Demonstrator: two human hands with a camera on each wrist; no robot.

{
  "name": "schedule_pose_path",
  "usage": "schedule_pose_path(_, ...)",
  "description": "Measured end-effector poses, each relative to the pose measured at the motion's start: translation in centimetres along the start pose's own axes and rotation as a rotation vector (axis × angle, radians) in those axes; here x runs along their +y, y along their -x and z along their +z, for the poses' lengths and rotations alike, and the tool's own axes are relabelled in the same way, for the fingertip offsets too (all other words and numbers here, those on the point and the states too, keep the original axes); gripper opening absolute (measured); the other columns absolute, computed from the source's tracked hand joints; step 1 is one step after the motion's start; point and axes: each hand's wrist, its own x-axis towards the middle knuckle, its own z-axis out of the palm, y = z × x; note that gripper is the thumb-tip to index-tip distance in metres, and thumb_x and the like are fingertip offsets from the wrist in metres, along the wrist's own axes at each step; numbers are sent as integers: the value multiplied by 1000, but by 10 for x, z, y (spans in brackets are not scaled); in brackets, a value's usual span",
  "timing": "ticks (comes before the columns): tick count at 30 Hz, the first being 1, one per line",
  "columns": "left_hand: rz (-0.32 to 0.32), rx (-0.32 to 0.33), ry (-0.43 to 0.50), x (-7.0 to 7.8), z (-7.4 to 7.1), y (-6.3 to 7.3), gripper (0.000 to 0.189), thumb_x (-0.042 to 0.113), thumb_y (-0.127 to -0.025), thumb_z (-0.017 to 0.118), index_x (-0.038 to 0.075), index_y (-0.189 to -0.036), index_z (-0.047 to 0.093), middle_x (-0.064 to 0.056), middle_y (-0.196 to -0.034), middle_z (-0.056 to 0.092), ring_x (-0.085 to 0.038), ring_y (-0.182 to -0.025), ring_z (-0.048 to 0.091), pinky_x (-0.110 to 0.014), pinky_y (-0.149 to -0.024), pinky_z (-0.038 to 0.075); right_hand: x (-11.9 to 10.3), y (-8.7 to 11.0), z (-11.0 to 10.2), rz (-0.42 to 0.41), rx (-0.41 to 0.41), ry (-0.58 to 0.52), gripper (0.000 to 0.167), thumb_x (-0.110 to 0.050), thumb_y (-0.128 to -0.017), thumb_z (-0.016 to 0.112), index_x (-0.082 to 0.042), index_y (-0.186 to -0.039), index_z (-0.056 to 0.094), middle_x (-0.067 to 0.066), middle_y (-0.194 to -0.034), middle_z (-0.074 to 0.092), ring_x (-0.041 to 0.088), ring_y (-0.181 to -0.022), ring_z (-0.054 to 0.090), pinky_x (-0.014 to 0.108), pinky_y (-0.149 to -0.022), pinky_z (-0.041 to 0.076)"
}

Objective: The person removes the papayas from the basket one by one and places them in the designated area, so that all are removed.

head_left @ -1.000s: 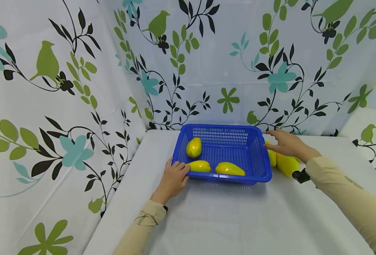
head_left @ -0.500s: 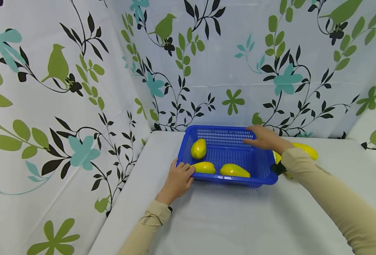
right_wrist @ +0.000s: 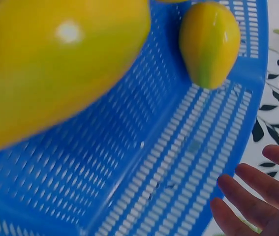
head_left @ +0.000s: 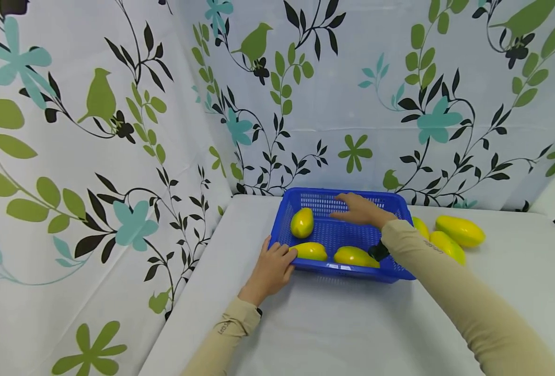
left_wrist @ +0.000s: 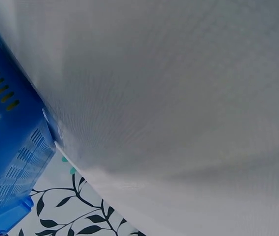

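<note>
A blue perforated plastic basket (head_left: 343, 269) stands on the table with three glossy yellow mango-like fruits inside. One fruit (head_left: 302, 223) is at the back left; another (head_left: 309, 251) and a third (head_left: 355, 256) lie along the front wall. My left hand (head_left: 270, 269) grips the basket's front left corner, fingers bent over the rim. Over the basket's interior reaches my right hand (head_left: 359, 210), holding nothing. The right wrist view has its spread fingers (right_wrist: 252, 199) apart from the fruit (right_wrist: 210, 44). In the left wrist view only the basket's side (left_wrist: 11, 142) shows, no hand.
Right of the basket, partly behind the right sleeve (head_left: 437, 271), are three more such fruits, including one (head_left: 460, 231) at the back. The white-covered table (head_left: 353, 329) meets patterned cloth (head_left: 305, 83) at the back and left.
My right hand has moved left from above the fruits beside the basket to over its interior. The fruits at the right are now more exposed. The left hand stays on the corner.
</note>
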Motion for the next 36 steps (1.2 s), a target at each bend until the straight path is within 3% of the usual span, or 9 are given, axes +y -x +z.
schedule_pose_path(8, -10, -26, -8, -2, -1, -1, 18, 19, -91, 65, 16, -107, 61, -2, -94, 59, -21, -88, 53, -62, -110, 30, -12, -28, 23, -2, -15, -84, 73, -37, -94, 61, 6, -147, 36, 27, -150, 38, 43, -139, 34, 57, -114, 27)
schedule_pose_path(14, 14, -15, -13, -1, -1, 0, 16, 18, -89, 65, 16, -105, 60, -1, -91, 59, -21, -86, 54, -64, -107, 33, -20, -47, 42, 28, -77, -106, 75, -38, -94, 62, 6, -148, 33, 27, -153, 33, 44, -141, 29, 57, -114, 25)
schedule_pose_path(20, -3, -29, -27, 0, 0, 0, 16, 20, -90, 64, 17, -105, 59, 0, -90, 56, -20, -86, 53, -63, -109, 31, -29, -62, 54, 52, -101, -126, 81, -39, -93, 64, 4, -151, 28, 25, -154, 31, 42, -142, 29, 57, -115, 25)
schedule_pose_path(27, -10, -45, -39, 4, -1, -3, 17, 21, -90, 65, 18, -106, 60, 0, -91, 57, -19, -86, 52, -63, -110, 31, -29, -73, 67, 58, -140, -145, 81, -40, -90, 67, 5, -147, 31, 23, -134, 50, 35, -120, 50, 50, -109, 38)
schedule_pose_path(36, -13, -55, -46, 4, 1, -2, 17, 22, -91, 64, 18, -106, 60, 0, -92, 57, -19, -87, 52, -62, -111, 29, -31, -78, 74, 80, -160, -146, 83, -38, -88, 70, 4, -147, 29, 20, -124, 54, 32, -108, 54, 49, -104, 43)
